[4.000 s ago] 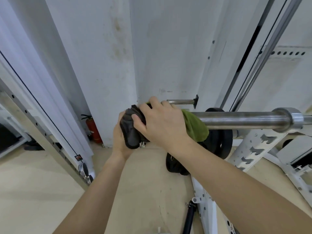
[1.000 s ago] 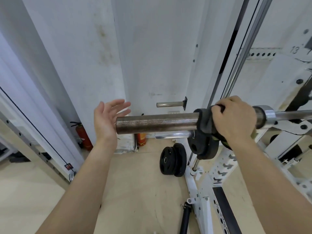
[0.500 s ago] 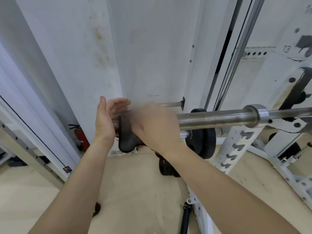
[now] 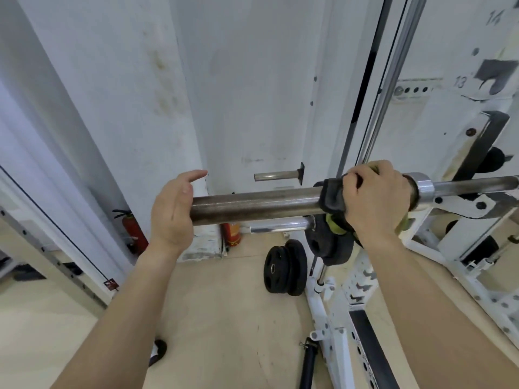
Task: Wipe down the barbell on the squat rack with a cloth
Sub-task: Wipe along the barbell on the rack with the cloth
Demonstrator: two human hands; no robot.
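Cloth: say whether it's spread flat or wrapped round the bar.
Wrapped: the cloth bunches round the bar under the gripping right hand.

barbell [image 4: 252,204] runs off the right edge, far end not visible. cloth [image 4: 332,197] mostly buried under right hand [image 4: 379,200]; only a dark fold and green scraps show. bar end covers part of left hand [image 4: 171,217], contact unclear. dark object [image 4: 160,350] on the floor half hidden by the left forearm. label [image 4: 110,284] on the upright unreadable.
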